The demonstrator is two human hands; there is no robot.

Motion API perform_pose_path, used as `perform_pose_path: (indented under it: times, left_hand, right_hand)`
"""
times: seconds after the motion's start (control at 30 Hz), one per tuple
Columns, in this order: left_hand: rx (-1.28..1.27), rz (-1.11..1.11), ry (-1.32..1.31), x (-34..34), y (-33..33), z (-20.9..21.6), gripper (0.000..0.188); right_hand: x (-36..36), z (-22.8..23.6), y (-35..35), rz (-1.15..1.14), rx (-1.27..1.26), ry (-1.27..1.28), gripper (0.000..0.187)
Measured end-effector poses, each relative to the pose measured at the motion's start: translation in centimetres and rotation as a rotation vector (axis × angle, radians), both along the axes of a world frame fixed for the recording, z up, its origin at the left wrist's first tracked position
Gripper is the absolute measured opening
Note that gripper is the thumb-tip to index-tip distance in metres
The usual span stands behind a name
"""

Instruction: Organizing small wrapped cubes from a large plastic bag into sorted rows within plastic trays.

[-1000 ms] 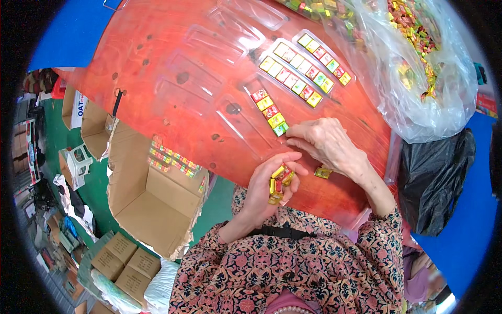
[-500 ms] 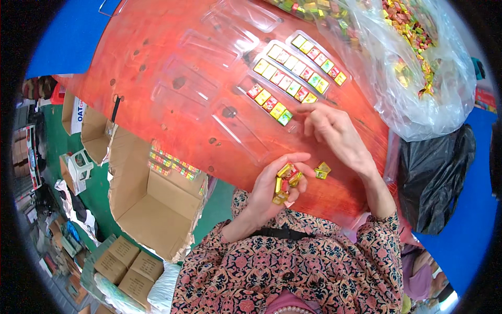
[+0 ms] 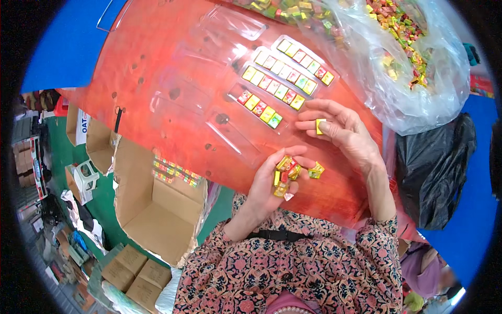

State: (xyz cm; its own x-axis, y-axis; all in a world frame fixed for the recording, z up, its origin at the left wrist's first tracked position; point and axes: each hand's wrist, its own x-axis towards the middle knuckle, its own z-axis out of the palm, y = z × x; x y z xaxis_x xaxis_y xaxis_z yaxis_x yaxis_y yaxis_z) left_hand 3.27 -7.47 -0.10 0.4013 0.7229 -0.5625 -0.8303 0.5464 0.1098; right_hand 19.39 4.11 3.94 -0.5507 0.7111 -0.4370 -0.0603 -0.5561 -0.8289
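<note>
My left hand (image 3: 262, 183) is cupped, palm up, around several small wrapped candies (image 3: 287, 168) in yellow and red. Between the thumb and fingers of my right hand (image 3: 349, 135) is one yellow wrapped candy (image 3: 320, 126), held above the table. A few loose yellow candies (image 3: 316, 170) lie on the red table (image 3: 334, 196), just right of my left fingertips. Beyond my hands are clear plastic trays holding rows of square candies; the nearest row (image 3: 260, 108) is red, yellow and green, with a bare stretch at its upper left end.
More clear trays (image 3: 230, 133) without candies lie to the left. A large clear bag (image 3: 439, 104) of loose candies stands at the far right, above a black plastic bag (image 3: 436, 172). Left of the table is an open cardboard box (image 3: 157, 220) with filled candy packs inside.
My right hand has drawn back slightly from the nearest row, and a yellow candy now shows in its fingers. My left hand keeps its handful. The whole view has shifted a little.
</note>
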Motion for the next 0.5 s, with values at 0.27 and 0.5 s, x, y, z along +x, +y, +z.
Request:
perform_pose_path:
  times: [0.27, 0.5]
  left_hand:
    - [0.095, -0.011, 0.076, 0.0, -0.3, -0.3, 0.04]
    - [0.064, 0.027, 0.03, -0.3, -0.7, -0.8, 0.035]
  right_hand:
    - [2.5, 0.4, 0.9, -0.048, 0.09, -0.014, 0.021]
    - [9.4, 5.7, 7.4, -0.597, 0.779, -0.438, 0.023]
